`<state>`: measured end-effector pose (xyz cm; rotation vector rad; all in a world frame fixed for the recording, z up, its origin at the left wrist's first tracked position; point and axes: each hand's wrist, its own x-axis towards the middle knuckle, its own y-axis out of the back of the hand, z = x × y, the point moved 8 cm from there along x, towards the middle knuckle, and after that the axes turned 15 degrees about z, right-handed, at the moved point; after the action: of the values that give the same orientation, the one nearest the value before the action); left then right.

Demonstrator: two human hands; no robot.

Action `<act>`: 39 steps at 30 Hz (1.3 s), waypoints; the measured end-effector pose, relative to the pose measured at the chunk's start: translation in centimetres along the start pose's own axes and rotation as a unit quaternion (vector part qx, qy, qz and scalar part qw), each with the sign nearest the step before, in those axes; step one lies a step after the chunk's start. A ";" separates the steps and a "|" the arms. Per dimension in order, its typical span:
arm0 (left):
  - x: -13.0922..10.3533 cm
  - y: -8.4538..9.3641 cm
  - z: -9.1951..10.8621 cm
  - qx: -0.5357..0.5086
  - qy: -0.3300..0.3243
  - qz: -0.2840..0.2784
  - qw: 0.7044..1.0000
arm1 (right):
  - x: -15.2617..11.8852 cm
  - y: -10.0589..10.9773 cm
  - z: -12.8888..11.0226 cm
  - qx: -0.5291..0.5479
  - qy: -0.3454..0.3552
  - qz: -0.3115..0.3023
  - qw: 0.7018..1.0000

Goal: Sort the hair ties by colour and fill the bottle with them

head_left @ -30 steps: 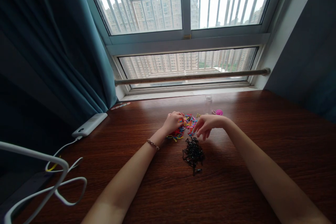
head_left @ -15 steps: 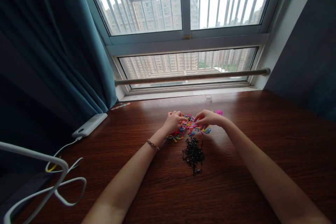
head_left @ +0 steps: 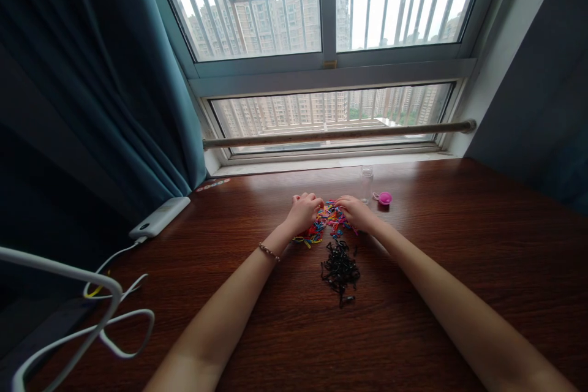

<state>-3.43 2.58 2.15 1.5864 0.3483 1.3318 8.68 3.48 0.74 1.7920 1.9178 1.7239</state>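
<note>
A loose heap of small multicoloured elastic hair ties [head_left: 331,215] lies on the brown wooden tabletop, between my two hands. My left hand [head_left: 304,211] rests at the heap's left side with curled fingers; whatever they may enclose is hidden. Against the right side of the heap, my right hand [head_left: 356,212] lies palm down, its fingers stretched towards the ties. Nearer to me is a separate pile of black hair ties [head_left: 340,266], untouched by either hand. Behind my right hand stands a small clear bottle [head_left: 366,184]. A pink cap [head_left: 384,198] with a loop lies to its right.
On the left, a white power bank [head_left: 160,218] has a cable plugged in, and a thick white cable [head_left: 68,272] loops in the foreground. A blue curtain [head_left: 179,135] hangs beside it. Past the table's far edge are a metal rail [head_left: 340,135] and a window.
My right hand has moved left and closer in against the coloured heap, drawing its right-hand ties inward. The pink cap is now fully visible. My left hand has hardly moved.
</note>
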 end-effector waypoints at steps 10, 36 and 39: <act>0.1 -0.1 -0.2 -0.001 0.009 -0.002 1.000 | -1.2 -1.9 0.4 -0.065 0.033 -0.058 0.996; 0.2 0.1 -0.8 -0.122 0.014 0.018 0.992 | -3.8 0.6 -2.3 0.316 -0.313 -0.389 0.807; 0.2 0.1 -0.9 -0.118 0.015 0.018 0.993 | -5.5 0.7 -4.0 0.326 -0.311 -0.482 0.751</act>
<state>-4.13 3.10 2.21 1.3821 0.1730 1.3727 8.54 -3.24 -0.63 0.8229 2.4610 0.0957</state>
